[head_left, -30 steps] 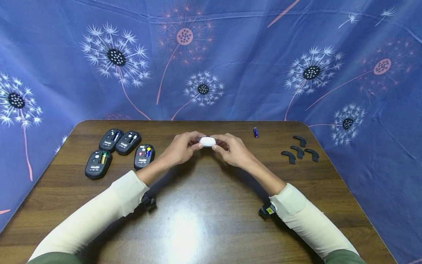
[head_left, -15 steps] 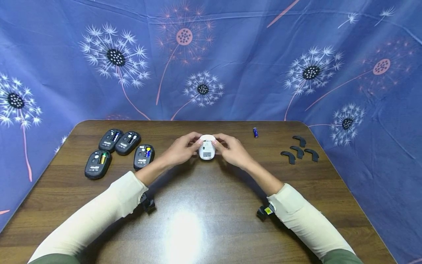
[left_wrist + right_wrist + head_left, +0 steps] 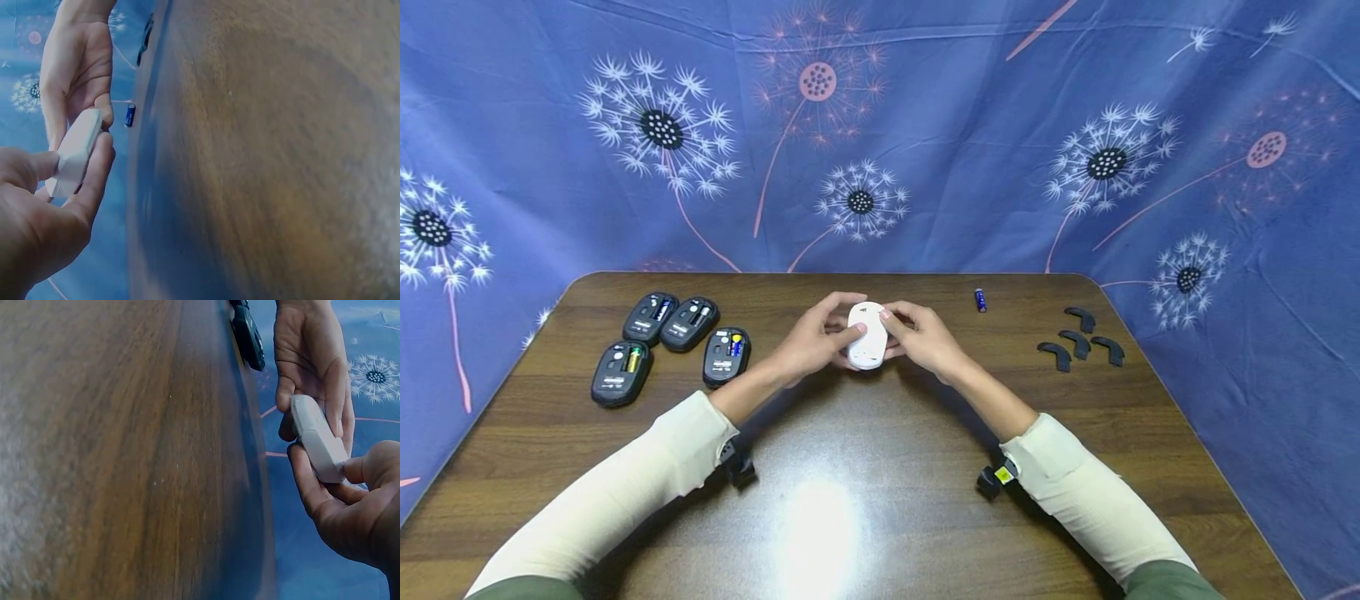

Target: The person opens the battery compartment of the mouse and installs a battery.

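Observation:
Between both hands, above the far middle of the table, is a white computer mouse. My left hand grips its left side, thumb lying on the upward face and fingers beneath. My right hand pinches the far right part, with the thumb at the edge. Seen side-on in the left wrist view, the white mouse is tilted and held off the table. The right wrist view shows the mouse with fingers of both hands around it; its underneath is partly covered by them.
Several black mice lie bottom up at the left, batteries showing in their bays. A blue battery lies near the back edge, right of the hands. Several curved black covers are grouped at the right. A patterned blue cloth hangs behind the table.
The white mouse has turned from edge-on, through a view of its labelled face, to a mostly plain white face. Both hands have kept hold of it; the left thumb now lies across it.

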